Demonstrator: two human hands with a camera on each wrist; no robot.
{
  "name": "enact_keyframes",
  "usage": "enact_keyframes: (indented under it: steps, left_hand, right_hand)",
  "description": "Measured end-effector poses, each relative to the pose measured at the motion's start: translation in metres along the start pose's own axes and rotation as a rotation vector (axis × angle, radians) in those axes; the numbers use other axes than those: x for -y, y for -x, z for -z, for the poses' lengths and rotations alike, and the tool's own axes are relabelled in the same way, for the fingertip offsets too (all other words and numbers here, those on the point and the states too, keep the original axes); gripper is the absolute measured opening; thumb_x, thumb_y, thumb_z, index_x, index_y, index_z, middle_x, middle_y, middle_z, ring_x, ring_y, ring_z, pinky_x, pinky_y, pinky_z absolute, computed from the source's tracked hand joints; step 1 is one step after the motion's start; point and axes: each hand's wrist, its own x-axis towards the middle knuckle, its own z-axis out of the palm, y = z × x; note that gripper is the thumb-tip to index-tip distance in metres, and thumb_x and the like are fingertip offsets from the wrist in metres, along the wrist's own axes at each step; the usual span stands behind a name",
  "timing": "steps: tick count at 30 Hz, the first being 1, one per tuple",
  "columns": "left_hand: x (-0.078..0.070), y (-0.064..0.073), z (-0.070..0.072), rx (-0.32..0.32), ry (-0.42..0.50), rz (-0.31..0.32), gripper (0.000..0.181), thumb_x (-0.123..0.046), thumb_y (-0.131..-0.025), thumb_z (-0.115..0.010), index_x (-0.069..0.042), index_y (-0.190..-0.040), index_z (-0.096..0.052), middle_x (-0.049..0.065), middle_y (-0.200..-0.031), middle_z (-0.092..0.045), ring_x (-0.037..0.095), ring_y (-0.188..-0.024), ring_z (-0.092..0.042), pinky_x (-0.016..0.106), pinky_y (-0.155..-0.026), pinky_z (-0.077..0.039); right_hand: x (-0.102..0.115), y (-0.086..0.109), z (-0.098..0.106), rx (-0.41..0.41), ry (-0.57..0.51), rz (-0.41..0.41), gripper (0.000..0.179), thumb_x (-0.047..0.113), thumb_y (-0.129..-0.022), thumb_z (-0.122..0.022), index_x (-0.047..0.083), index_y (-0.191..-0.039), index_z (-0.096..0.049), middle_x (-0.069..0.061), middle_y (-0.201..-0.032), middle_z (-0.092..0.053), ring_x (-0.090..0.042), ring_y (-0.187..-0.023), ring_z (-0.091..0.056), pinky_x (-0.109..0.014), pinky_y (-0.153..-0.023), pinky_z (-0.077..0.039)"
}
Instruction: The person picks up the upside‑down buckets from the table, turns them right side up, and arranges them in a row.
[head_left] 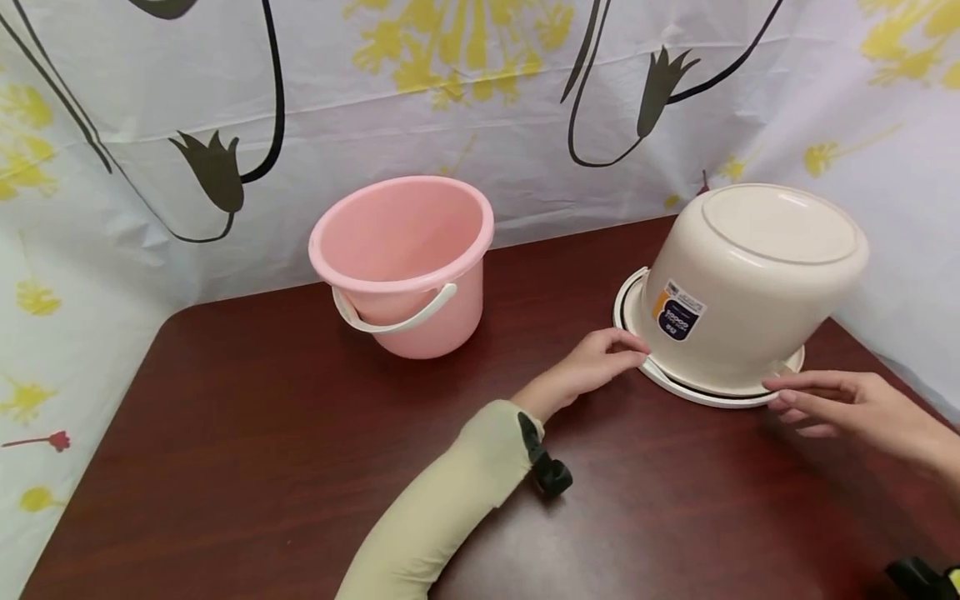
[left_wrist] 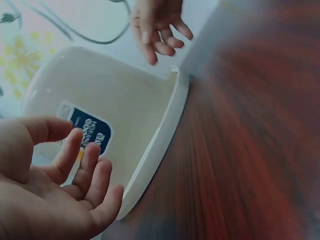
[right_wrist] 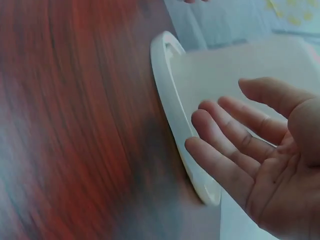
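Observation:
A cream bucket (head_left: 735, 292) stands upside down on the table at the right in the head view, its base upward. Its white handle (head_left: 701, 397) lies around the rim, and a dark blue and orange label (head_left: 677, 312) marks its side. My left hand (head_left: 596, 362) is at the left front of the rim, fingers loosely bent with nothing in them in the left wrist view. At the right front of the rim is my right hand (head_left: 862, 408). The right wrist view shows its fingers (right_wrist: 225, 165) spread and relaxed beside the rim, holding nothing.
An upright pink bucket (head_left: 427, 275) with a white handle (head_left: 397, 321) stands left of the cream one, toward the back of the dark red-brown table (head_left: 262, 450). A white patterned cloth (head_left: 330, 108) hangs behind the table and along its sides.

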Motion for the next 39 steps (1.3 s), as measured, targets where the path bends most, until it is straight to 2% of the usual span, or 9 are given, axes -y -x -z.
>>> enact_keyframes:
  steps: [7,11,15,18,21,24,26,32,39]
  left_hand:
    - [-0.002,-0.016,-0.003,0.087,-0.603,-0.24,0.019,-0.013,-0.086,-0.06,-0.008,-0.104,-0.064,-0.002,-0.101,-0.06,0.003,-0.092,-0.052,0.007,-0.079,-0.035]
    - [-0.004,-0.021,-0.004,0.126,-0.918,-0.288,0.02,-0.02,-0.084,-0.061,-0.017,-0.103,-0.065,-0.006,-0.107,-0.058,0.008,-0.103,-0.048,0.013,-0.084,-0.034]
    - [-0.005,-0.027,-0.008,0.2,-1.119,-0.322,0.025,-0.024,-0.084,-0.062,-0.021,-0.108,-0.065,-0.009,-0.111,-0.055,0.008,-0.107,-0.047,0.017,-0.087,-0.034]
    - [-0.005,-0.031,-0.012,0.244,-1.179,-0.365,0.031,-0.025,-0.083,-0.065,-0.02,-0.113,-0.063,-0.009,-0.115,-0.055,0.006,-0.111,-0.045,0.015,-0.091,-0.031]
    - [-0.003,-0.033,-0.015,0.283,-1.21,-0.388,0.034,-0.026,-0.082,-0.067,-0.02,-0.116,-0.062,-0.009,-0.117,-0.054,0.006,-0.112,-0.044,0.014,-0.092,-0.031]
    - [-0.001,-0.035,-0.018,0.321,-1.248,-0.391,0.036,-0.026,-0.082,-0.069,-0.022,-0.117,-0.062,-0.009,-0.117,-0.054,0.006,-0.111,-0.045,0.014,-0.091,-0.032]
    - [0.0,-0.036,-0.02,0.35,-1.268,-0.379,0.037,-0.024,-0.082,-0.069,-0.023,-0.118,-0.061,-0.009,-0.117,-0.053,0.006,-0.11,-0.045,0.015,-0.091,-0.033]
    - [-0.001,-0.04,-0.024,0.371,-1.286,-0.357,0.031,-0.013,-0.085,-0.063,-0.026,-0.114,-0.065,-0.011,-0.113,-0.055,0.006,-0.105,-0.048,0.015,-0.088,-0.034]
    - [-0.003,-0.047,-0.023,0.403,-1.244,-0.416,0.031,-0.001,-0.083,-0.061,-0.021,-0.105,-0.068,-0.009,-0.103,-0.058,0.005,-0.098,-0.05,0.013,-0.084,-0.033]
  right_hand:
    - [-0.018,-0.001,0.033,-0.054,-0.038,-0.167,0.033,0.0,-0.094,-0.046,0.024,-0.099,-0.067,0.007,-0.092,-0.068,-0.012,-0.079,-0.065,-0.032,-0.061,-0.054]
    - [-0.027,-0.007,0.055,-0.086,-0.024,-0.301,0.03,0.01,-0.096,-0.046,0.032,-0.094,-0.067,0.009,-0.088,-0.067,-0.01,-0.077,-0.065,-0.032,-0.062,-0.054]
    - [-0.037,-0.017,0.073,-0.089,-0.016,-0.387,0.028,0.02,-0.097,-0.047,0.044,-0.09,-0.06,0.011,-0.089,-0.065,-0.005,-0.076,-0.063,-0.032,-0.064,-0.053]
    - [-0.044,-0.026,0.081,-0.081,-0.041,-0.425,0.026,0.021,-0.097,-0.046,0.043,-0.089,-0.058,0.012,-0.09,-0.064,-0.006,-0.077,-0.063,-0.033,-0.066,-0.053]
    - [-0.048,-0.036,0.082,-0.055,-0.033,-0.436,0.018,0.022,-0.097,-0.045,0.02,-0.109,-0.059,0.005,-0.094,-0.065,-0.008,-0.079,-0.064,-0.035,-0.069,-0.053]
    - [-0.05,-0.048,0.079,-0.04,0.019,-0.44,0.048,0.026,-0.097,-0.047,-0.01,-0.128,-0.038,-0.005,-0.098,-0.064,-0.007,-0.078,-0.063,-0.037,-0.071,-0.053]
    - [-0.05,-0.054,0.078,-0.033,0.025,-0.44,0.06,0.025,-0.097,-0.046,-0.023,-0.127,-0.025,-0.01,-0.1,-0.063,-0.009,-0.078,-0.064,-0.039,-0.073,-0.052]
    - [-0.047,-0.063,0.078,-0.02,-0.03,-0.429,0.043,0.012,-0.096,-0.046,-0.022,-0.12,-0.035,-0.009,-0.095,-0.064,-0.011,-0.077,-0.064,-0.037,-0.073,-0.052]
    - [-0.042,-0.067,0.075,-0.065,-0.086,-0.416,0.007,0.001,-0.09,-0.054,0.004,-0.095,-0.058,-0.001,-0.085,-0.065,-0.012,-0.074,-0.064,-0.036,-0.071,-0.053]
